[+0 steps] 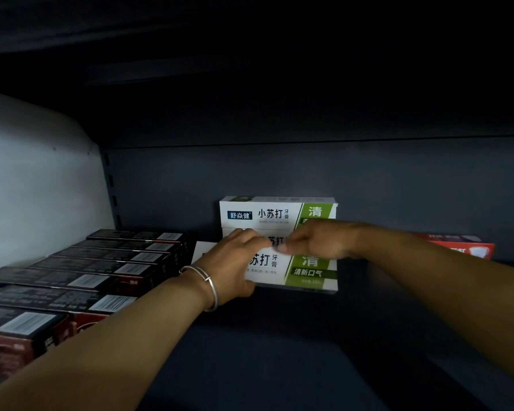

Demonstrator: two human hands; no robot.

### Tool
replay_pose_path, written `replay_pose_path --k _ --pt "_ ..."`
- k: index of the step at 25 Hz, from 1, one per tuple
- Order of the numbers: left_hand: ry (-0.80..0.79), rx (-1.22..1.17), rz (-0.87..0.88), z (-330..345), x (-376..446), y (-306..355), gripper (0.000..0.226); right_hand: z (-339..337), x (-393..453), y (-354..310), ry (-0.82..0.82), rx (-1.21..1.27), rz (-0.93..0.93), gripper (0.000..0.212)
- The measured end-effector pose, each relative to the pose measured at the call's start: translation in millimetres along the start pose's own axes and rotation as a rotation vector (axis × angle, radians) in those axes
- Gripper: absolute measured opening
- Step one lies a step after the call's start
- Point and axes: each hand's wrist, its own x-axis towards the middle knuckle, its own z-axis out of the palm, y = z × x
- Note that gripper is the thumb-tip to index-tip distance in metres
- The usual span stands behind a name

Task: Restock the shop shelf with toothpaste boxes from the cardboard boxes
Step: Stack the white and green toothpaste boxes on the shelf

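So a stack of white-and-green toothpaste boxes (279, 232) is seen standing at the back of the dark shelf (279, 351), three high by the looks of it. The lower box is gripped at its left end by the left hand (235, 262), bracelet (208, 286) on the wrist. The middle box is pinched by the right hand (318, 241). Dark boxes (86, 277) are lined up on the left, and a red box (469, 247) is tucked behind the right arm.
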Motion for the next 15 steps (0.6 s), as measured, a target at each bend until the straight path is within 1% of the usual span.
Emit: replay_pose_path --k 1,4,5,8,10,12,15 --pt "0.011 0.010 0.006 -1.1 -1.1 1.3 0.070 2.5 -3.6 0.8 -0.003 0.022 -0.001 0.039" --pt "0.077 0.046 0.037 -5.2 -1.9 5.5 0.064 6.2 -3.9 4.6 0.136 0.104 -0.064 0.037" --pt "0.094 0.069 0.049 -5.4 -2.5 6.3 0.065 7.8 -1.0 6.8 0.184 0.087 -0.083 0.037" --pt "0.121 0.118 0.068 0.3 -7.8 6.8 0.061 19.1 10.4 16.8 0.302 -0.075 -0.116 0.042" --pt "0.048 0.143 0.064 6.7 -11.0 4.6 0.057 25.2 16.6 24.5 0.364 -0.126 -0.113 0.044" --pt "-0.041 0.159 0.032 13.1 -12.1 -0.3 0.058 27.1 19.8 30.1 0.422 -0.190 -0.093 0.045" --pt "-0.078 0.180 0.000 17.1 -8.9 -5.1 0.060 27.6 24.4 35.2 0.496 -0.325 -0.073 0.048"
